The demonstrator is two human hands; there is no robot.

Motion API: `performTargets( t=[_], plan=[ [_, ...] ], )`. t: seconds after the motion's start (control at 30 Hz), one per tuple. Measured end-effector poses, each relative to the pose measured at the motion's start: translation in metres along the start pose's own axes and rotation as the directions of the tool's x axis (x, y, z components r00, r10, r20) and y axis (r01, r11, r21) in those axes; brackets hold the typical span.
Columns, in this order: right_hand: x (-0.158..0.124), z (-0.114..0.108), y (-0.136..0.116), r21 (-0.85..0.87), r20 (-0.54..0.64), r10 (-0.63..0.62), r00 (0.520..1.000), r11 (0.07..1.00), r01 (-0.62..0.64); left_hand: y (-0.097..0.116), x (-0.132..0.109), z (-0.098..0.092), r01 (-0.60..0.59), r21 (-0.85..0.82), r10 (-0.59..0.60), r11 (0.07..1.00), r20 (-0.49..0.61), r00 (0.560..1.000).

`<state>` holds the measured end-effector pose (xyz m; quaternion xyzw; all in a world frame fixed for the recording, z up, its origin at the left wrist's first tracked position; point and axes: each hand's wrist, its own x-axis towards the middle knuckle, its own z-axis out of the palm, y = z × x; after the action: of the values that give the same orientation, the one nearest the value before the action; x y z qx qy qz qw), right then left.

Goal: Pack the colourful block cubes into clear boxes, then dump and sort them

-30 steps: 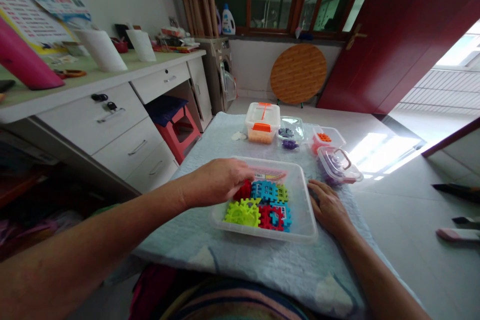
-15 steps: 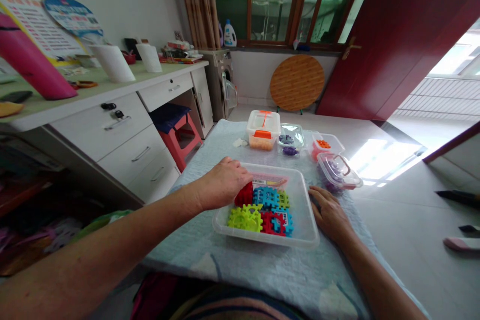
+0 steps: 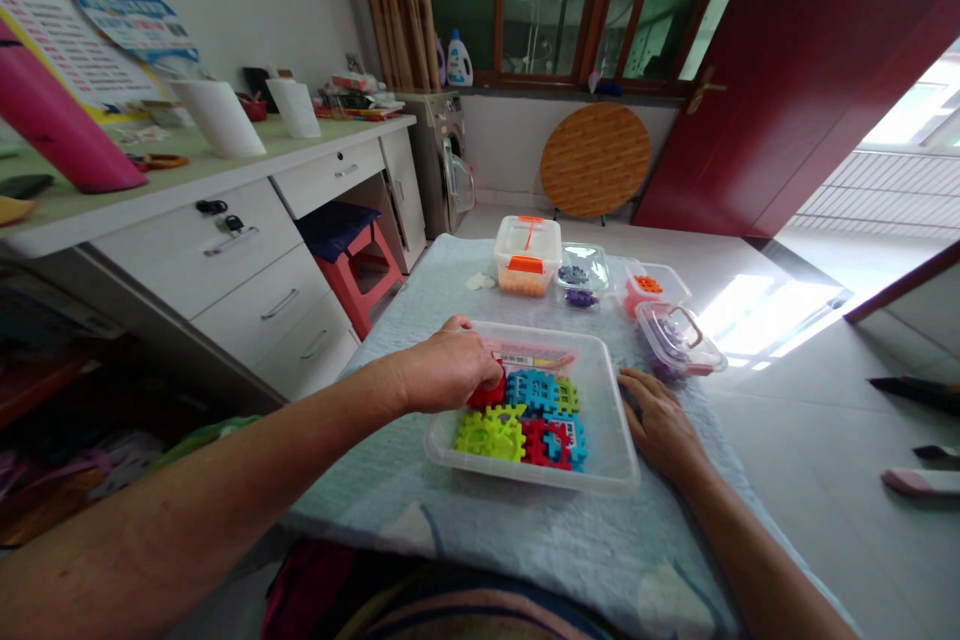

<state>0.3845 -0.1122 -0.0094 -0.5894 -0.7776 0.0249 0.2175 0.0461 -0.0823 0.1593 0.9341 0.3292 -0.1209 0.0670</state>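
Note:
A clear plastic box (image 3: 606, 465) sits on the cloth in front of me. Inside lie toothed plastic building blocks: a yellow-green block (image 3: 491, 434), a blue block (image 3: 534, 390), a dark red block (image 3: 541, 444) and others. My left hand (image 3: 454, 367) reaches over the box's left wall, its fingers closed on a red block (image 3: 489, 392) at the left of the box. The hand covers part of that block. Beside the right wall of the box, my right hand (image 3: 660, 417) rests on the cloth with its fingers stretched out, holding nothing.
Behind the box stand an orange-latched container (image 3: 527, 255), a clear box with purple pieces (image 3: 582, 278), a box with orange pieces (image 3: 654, 290) and a lidded box (image 3: 679, 340) near the right edge. A pink stool (image 3: 365, 277) is by the desk (image 3: 247, 270) on the left.
My left hand has dipped slightly, with its fingers lower at the red block inside the box. The right hand stays beside the box. The view has shifted a little.

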Motion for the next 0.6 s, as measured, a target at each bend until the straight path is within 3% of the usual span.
performTargets(
  t=[0.17, 0.27, 0.33, 0.4, 0.43, 0.5, 0.6],
  plan=[
    [0.0, 0.001, 0.001, 0.006, -0.005, 0.003, 1.0, 1.0, -0.003, -0.003, 0.0, 0.003, -0.004, -0.057, 0.0, 0.998, -0.082, 0.997],
    [0.0, 0.001, 0.001, 0.004, -0.002, 0.005, 1.0, 1.0, -0.005, -0.006, -0.009, -0.001, -0.017, -0.18, -0.03, 0.984, -0.254, 0.967],
    [0.0, 0.001, 0.001, 0.002, 0.004, 0.008, 1.0, 1.0, -0.008, -0.009, -0.02, 0.0, -0.025, -0.315, -0.123, 0.949, -0.443, 0.888],
    [0.0, 0.001, 0.001, 0.001, 0.007, 0.015, 1.0, 1.0, -0.015, -0.013, -0.033, 0.009, -0.034, -0.491, -0.303, 0.871, -0.589, 0.749],
    [0.0, 0.001, 0.0, 0.0, 0.007, 0.018, 1.0, 1.0, -0.018, -0.015, -0.039, 0.017, -0.048, -0.589, -0.408, 0.806, -0.613, 0.677],
    [0.0, 0.0, -0.003, -0.005, 0.006, 0.021, 1.0, 1.0, -0.021, -0.018, -0.045, 0.04, -0.101, -0.765, -0.591, 0.636, -0.566, 0.574],
    [0.0, -0.003, -0.008, -0.03, 0.005, 0.02, 1.0, 0.999, -0.02, -0.024, -0.036, 0.08, -0.208, -0.883, -0.725, 0.42, -0.465, 0.509]
  ],
)
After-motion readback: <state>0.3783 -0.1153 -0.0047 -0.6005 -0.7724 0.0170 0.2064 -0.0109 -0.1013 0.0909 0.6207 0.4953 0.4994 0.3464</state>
